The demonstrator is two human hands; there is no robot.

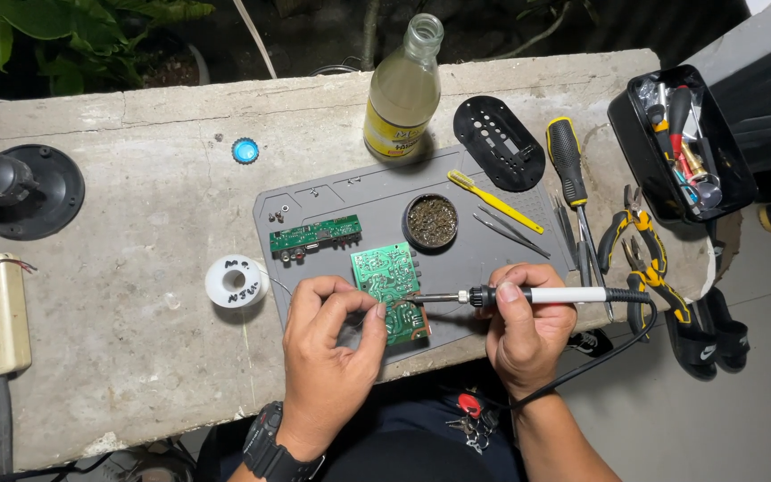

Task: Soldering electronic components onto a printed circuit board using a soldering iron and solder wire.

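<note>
Fingers of the left hand (327,335) are pinching the lower edge of a green printed circuit board (389,287), which is lying low in the frame's centre on a grey rubber work mat (479,259) spread over the concrete bench (136,232). Right hand (526,332) is gripping a white-handled soldering iron (528,295), its tip touching the board; a white solder spool (236,281) is sitting just left of the mat.

Your hands are hemmed by the solder spool (236,282) at left, pliers (642,259) at right, tip-cleaner tin (431,220) ahead; bare concrete bench (149,201) lies open further left
</note>
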